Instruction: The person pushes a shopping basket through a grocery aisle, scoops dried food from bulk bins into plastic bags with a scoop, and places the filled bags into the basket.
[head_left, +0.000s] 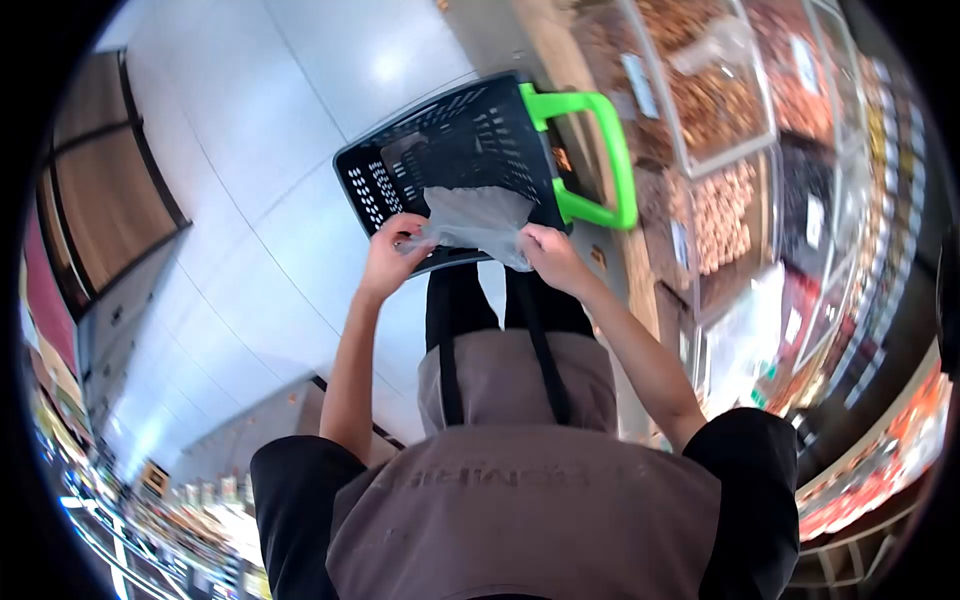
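Note:
A clear plastic bag (478, 215) is stretched between my two hands, over the near side of a dark shopping basket (450, 125). My left hand (395, 255) pinches the bag's left edge, fingers closed. Its right edge is gripped by my right hand (550, 255), the fingers curled round the plastic. The bag looks thin and flat, with no contents that I can make out. The basket stands in front of my legs, with a bright green handle (622, 165) on its right side. Part of the basket's inside is hidden behind the bag.
To my right, clear bins hold brown dried goods (700, 90) and pale nut-like pieces (722, 215). A scoop (715, 45) lies at the upper bin. Pale floor tiles (240, 150) stretch to the left, with a brown-panelled display unit (110, 190) beyond.

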